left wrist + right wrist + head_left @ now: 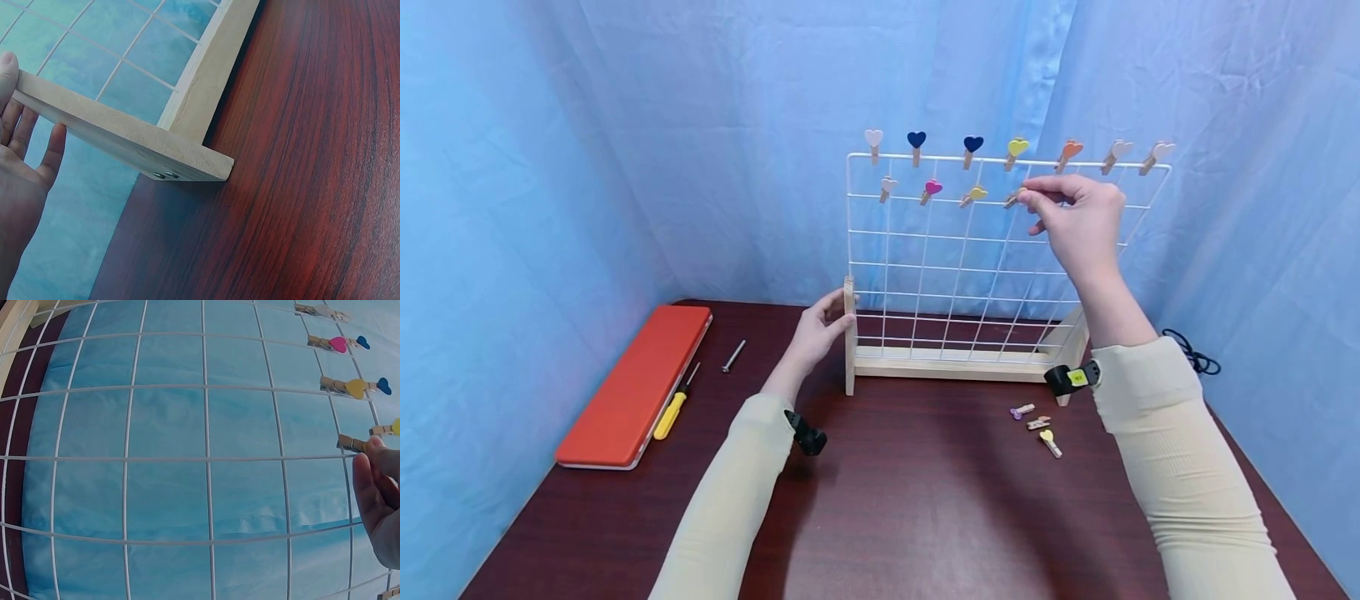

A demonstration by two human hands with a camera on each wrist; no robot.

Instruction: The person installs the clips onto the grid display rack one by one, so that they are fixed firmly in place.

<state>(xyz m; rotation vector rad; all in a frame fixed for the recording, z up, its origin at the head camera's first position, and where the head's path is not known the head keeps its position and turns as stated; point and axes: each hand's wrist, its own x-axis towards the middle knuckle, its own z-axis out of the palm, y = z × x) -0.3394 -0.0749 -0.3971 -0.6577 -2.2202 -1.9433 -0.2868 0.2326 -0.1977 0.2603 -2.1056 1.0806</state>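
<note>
A white wire grid [922, 267] stands upright in a wooden stand [951, 369]. My left hand [815, 333] grips the stand's left side post [119, 122], thumb on one face and fingers on the other. Up at the grid's second wire, my right hand [1084, 223] pinches a small wooden clothespin [351, 444] between thumb and fingertips; its jaws are at the wire and its upper end is hidden by the fingers. Left of it on that wire sit a yellow heart clothespin [977, 192], a pink one [933, 187] and a pale one [888, 185].
Several heart clothespins, such as a dark blue one [973, 144], line the top wire. Three loose clothespins [1051, 443] lie on the table [925, 500] near the stand's right foot. At left are a red case [636, 387], a yellow screwdriver [670, 415] and a bolt [734, 356]. A black cable [1198, 357] lies at right.
</note>
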